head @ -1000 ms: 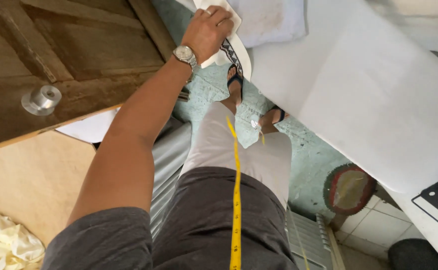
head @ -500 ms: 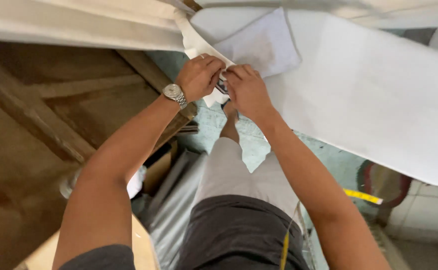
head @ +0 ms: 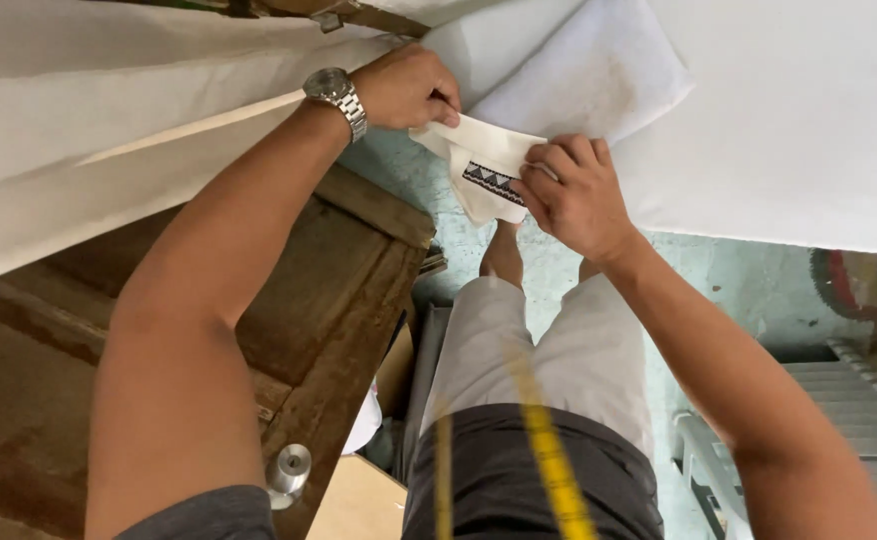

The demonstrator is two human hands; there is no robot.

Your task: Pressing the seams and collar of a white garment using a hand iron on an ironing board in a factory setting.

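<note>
Dark wooden door point(head: 289, 300) at left, metal knob point(head: 289, 468) low on it; pale green tiled floor point(head: 719, 290) below. Cream fabric sheet point(head: 109, 130) spans upper left; white fabric point(head: 799, 110) covers upper right. Left hand point(head: 404, 88), wristwatch point(head: 337, 92) on wrist, pinches the folded cream cloth piece point(head: 479, 165) at its top edge. Right hand point(head: 574, 195) grips its right side beside a black-and-white zigzag trim band point(head: 492, 183). Yellow tape measure point(head: 549, 450) hangs down the torso.
</note>
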